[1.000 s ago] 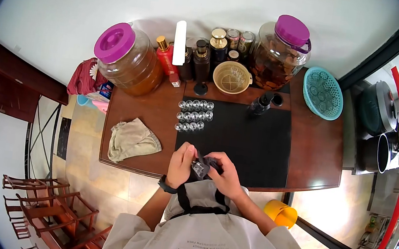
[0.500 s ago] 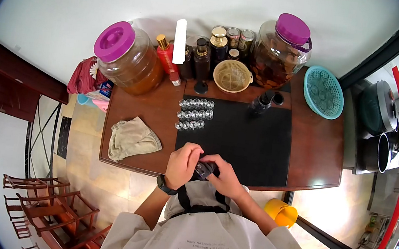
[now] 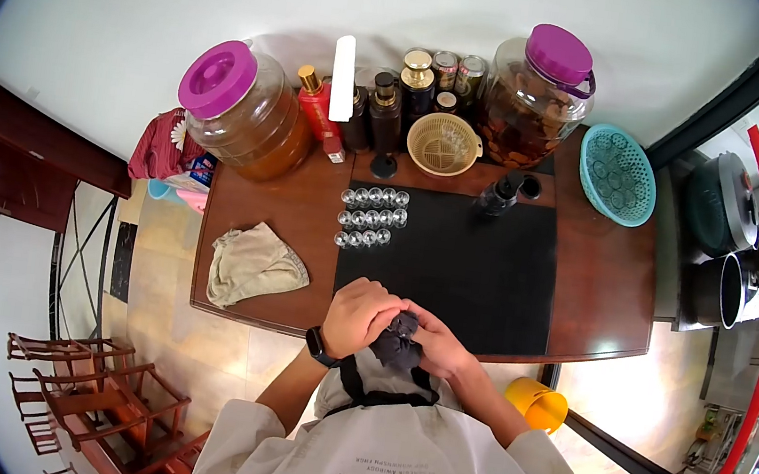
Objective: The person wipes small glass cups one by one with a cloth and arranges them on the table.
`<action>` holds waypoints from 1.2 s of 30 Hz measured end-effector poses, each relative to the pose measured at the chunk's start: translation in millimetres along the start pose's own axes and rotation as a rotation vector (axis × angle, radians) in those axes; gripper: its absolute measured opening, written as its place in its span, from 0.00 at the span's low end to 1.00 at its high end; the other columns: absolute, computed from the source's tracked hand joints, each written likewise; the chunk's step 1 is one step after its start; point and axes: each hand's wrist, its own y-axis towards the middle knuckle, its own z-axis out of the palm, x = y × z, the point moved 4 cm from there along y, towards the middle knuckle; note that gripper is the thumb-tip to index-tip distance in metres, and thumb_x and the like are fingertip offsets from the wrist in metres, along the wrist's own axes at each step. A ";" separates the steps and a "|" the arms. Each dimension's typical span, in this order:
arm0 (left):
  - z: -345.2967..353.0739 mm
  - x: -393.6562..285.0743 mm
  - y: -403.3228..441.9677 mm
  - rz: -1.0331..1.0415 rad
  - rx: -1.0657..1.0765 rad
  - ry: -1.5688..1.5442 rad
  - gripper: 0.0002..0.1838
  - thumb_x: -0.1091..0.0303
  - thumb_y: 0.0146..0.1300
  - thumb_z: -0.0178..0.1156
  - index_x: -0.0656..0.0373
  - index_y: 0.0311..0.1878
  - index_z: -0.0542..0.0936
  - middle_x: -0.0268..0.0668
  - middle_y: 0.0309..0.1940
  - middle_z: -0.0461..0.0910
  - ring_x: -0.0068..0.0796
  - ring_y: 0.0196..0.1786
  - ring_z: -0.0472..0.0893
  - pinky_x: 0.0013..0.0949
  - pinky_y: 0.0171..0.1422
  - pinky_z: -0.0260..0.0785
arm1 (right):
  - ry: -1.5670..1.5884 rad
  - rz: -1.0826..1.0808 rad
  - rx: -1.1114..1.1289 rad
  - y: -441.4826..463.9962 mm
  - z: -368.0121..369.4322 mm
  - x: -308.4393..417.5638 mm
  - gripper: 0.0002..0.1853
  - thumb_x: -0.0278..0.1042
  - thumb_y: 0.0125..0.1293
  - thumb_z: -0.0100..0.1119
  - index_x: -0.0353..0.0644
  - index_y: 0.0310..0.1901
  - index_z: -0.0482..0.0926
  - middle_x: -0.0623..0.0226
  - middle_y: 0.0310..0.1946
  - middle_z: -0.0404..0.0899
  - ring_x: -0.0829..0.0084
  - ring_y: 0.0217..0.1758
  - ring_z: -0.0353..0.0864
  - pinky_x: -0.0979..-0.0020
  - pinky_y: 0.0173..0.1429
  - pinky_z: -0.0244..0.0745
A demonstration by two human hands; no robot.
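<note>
A bunched dark grey cloth (image 3: 398, 343) is pinched between my two hands, just in front of the table's near edge. My left hand (image 3: 358, 318), with a black watch on its wrist, is closed at the cloth's left side. On the other side my right hand (image 3: 438, 343) grips the cloth between thumb and fingers. Whatever may be inside the cloth is hidden. Beyond my hands, several small clear glasses (image 3: 372, 219) stand in rows on the black mat (image 3: 460, 275). A crumpled beige cloth (image 3: 255, 265) lies to the left on the wooden table (image 3: 327, 202).
Two big jars with purple lids, an amber one (image 3: 260, 128) and a dark one (image 3: 538, 105), flank several bottles at the back. A beige basket (image 3: 440, 171), a turquoise basket (image 3: 586, 177) and a dark bottle (image 3: 498, 197) stand nearby. A yellow bucket (image 3: 526, 397) is on the floor.
The dark grey cloth has been turned up and now shows more between my hands; a shiny bit seen in it before is covered. My right hand has shifted slightly down and right.
</note>
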 end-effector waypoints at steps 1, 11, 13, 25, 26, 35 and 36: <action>-0.1 -2.4 0.5 0.090 0.046 -0.005 0.06 0.76 0.58 0.59 0.60 0.39 0.77 0.37 0.23 0.75 0.36 0.24 0.72 0.33 0.30 0.65 | -0.062 -0.009 0.035 0.4 -0.7 0.1 0.11 0.22 0.67 0.50 0.42 0.50 0.69 0.73 0.42 0.74 0.80 0.44 0.74 0.76 0.49 0.71; 1.4 6.9 -13.8 -0.410 0.004 -0.308 0.04 0.74 0.66 0.53 0.62 0.42 0.73 0.40 0.27 0.72 0.32 0.27 0.72 0.32 0.33 0.65 | -1.166 -0.586 -0.157 -10.2 21.5 38.0 0.16 0.17 0.59 0.58 0.38 0.49 0.71 0.67 0.42 0.75 0.78 0.43 0.75 0.75 0.49 0.71; -0.8 1.1 -11.4 -0.363 -0.002 -0.307 0.04 0.76 0.65 0.53 0.62 0.42 0.73 0.39 0.28 0.71 0.34 0.28 0.72 0.33 0.34 0.65 | -0.767 -0.449 -0.096 -3.3 8.7 27.2 0.16 0.22 0.62 0.58 0.39 0.51 0.70 0.69 0.44 0.74 0.79 0.46 0.74 0.75 0.50 0.71; -11.1 7.4 -23.7 -0.293 0.215 -0.188 0.15 0.73 0.54 0.66 0.58 0.45 0.76 0.36 0.30 0.76 0.35 0.32 0.76 0.34 0.39 0.67 | -0.943 -0.336 -0.076 -10.7 11.2 43.0 0.16 0.19 0.58 0.57 0.40 0.48 0.71 0.68 0.35 0.76 0.80 0.37 0.77 0.76 0.42 0.73; -11.3 12.3 -27.5 -0.423 0.204 -0.327 0.16 0.71 0.55 0.66 0.58 0.47 0.75 0.35 0.29 0.76 0.35 0.32 0.76 0.32 0.39 0.68 | -0.943 -0.335 -0.076 -12.3 14.3 45.0 0.16 0.19 0.58 0.57 0.40 0.48 0.71 0.68 0.35 0.76 0.80 0.37 0.77 0.76 0.42 0.73; 8.5 16.3 -33.5 -0.348 0.541 0.106 0.22 0.65 0.48 0.69 0.53 0.49 0.77 0.31 0.32 0.81 0.33 0.36 0.78 0.35 0.45 0.66 | -1.566 -0.546 -0.015 -13.4 25.8 51.9 0.15 0.21 0.45 0.65 0.42 0.38 0.78 0.63 0.31 0.79 0.58 0.36 0.79 0.63 0.41 0.76; 9.4 15.6 -32.3 -0.351 0.522 0.160 0.22 0.64 0.47 0.69 0.52 0.48 0.78 0.30 0.32 0.81 0.33 0.37 0.78 0.36 0.45 0.65 | -1.515 -0.556 -0.018 -12.2 19.5 50.4 0.15 0.20 0.45 0.64 0.41 0.37 0.79 0.63 0.31 0.79 0.60 0.36 0.80 0.66 0.41 0.76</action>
